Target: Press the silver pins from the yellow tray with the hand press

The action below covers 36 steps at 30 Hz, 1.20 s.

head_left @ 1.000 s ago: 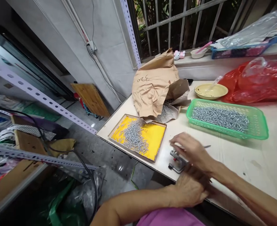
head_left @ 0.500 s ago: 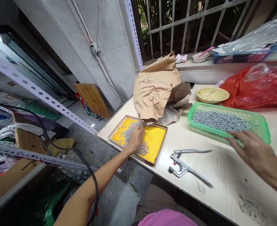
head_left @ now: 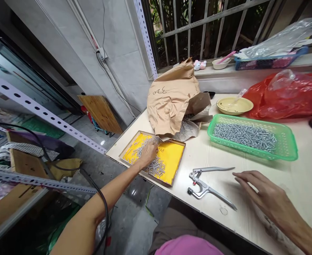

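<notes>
My left hand [head_left: 148, 154] is down in a shallow yellow-lined tray [head_left: 175, 156], its fingers curled among a heap of small silvery metal pins [head_left: 156, 166]. What its fingertips grip, if anything, is hidden. Over the table at the right, my right hand [head_left: 264, 193] has its fingers stretched out and holds nothing. Just left of it lie metal hand pliers [head_left: 203, 186] with a spring, their handles spread. Beyond, a green plastic basket [head_left: 285, 152] carries many similar pins.
A crumpled brown paper bag [head_left: 171, 95] spills pins behind the tray. Farther back are a cream bowl [head_left: 234, 109] and a red plastic bag [head_left: 291, 95]. A perforated metal post [head_left: 39, 109] crosses the left side, and a black cable [head_left: 106, 212] hangs near my left arm.
My right hand has moved away from the green basket, toward me and left, beside the pliers. My left hand remains in the pins, and the view has shifted slightly.
</notes>
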Each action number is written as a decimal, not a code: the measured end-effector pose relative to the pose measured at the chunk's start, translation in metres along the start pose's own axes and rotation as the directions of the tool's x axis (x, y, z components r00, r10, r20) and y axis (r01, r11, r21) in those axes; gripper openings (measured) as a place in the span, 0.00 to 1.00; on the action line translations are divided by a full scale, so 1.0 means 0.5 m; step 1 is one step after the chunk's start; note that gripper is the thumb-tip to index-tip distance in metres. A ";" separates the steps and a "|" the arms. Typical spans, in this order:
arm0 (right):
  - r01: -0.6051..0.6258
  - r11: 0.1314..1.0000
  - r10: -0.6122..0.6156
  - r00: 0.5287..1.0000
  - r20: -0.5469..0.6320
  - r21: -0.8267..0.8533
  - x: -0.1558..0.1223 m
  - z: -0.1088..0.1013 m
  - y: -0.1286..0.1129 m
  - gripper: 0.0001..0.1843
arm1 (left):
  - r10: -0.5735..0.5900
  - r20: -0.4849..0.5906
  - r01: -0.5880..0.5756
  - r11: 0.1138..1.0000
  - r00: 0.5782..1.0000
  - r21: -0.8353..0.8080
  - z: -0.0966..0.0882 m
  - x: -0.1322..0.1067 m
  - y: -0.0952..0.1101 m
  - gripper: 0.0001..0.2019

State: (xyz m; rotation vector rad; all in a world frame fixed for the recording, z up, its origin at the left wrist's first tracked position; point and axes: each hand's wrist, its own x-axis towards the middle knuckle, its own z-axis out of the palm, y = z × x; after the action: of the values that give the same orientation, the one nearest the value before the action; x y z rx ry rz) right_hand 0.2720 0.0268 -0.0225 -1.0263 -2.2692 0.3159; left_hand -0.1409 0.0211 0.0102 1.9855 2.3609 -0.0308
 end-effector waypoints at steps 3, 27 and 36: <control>-0.004 0.990 -0.002 0.999 0.045 0.140 0.021 0.016 -0.049 0.11 | 0.001 -0.038 -0.002 1.000 0.999 -0.025 -0.008 -0.006 0.005 0.09; -0.311 0.665 0.248 0.949 0.192 0.679 0.243 0.257 -0.346 0.05 | -0.007 0.465 0.448 -0.256 0.885 -0.856 -0.053 -0.175 0.048 0.13; -0.190 0.809 0.099 0.977 0.189 0.557 0.263 0.254 -0.324 0.07 | -0.216 0.415 0.389 -0.154 0.884 -0.908 -0.072 -0.190 0.027 0.14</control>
State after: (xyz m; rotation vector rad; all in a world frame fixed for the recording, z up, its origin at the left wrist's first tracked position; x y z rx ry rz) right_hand 0.0297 0.0204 0.0092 -0.8647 -2.0141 1.1054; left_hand -0.1124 -0.0680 0.0516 0.5183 1.5569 1.1985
